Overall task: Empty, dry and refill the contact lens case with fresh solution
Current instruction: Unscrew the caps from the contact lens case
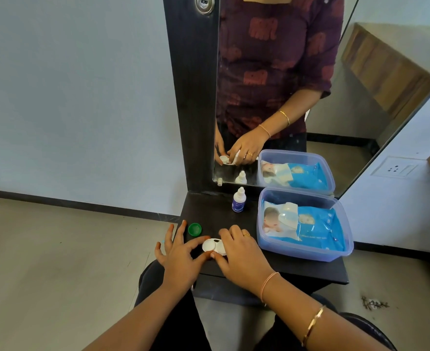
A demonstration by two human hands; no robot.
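A white contact lens case (212, 246) lies on the dark shelf (297, 268) in front of the mirror. My left hand (181, 257) pinches its left well between thumb and index finger, the other fingers spread. My right hand (239, 254) covers the case's right half; the mirror shows something white, perhaps a tissue, under it. A green cap (194, 229) rests on the shelf just behind my left hand. A small solution bottle (239, 200), white with a blue label, stands upright farther back, its cap on.
A clear blue-tinted plastic box (264, 239) holding a pack of wet wipes (307, 228) fills the shelf's right side, close to my right hand. The mirror (310, 97) stands directly behind. The shelf's left edge drops to the floor beside my left hand.
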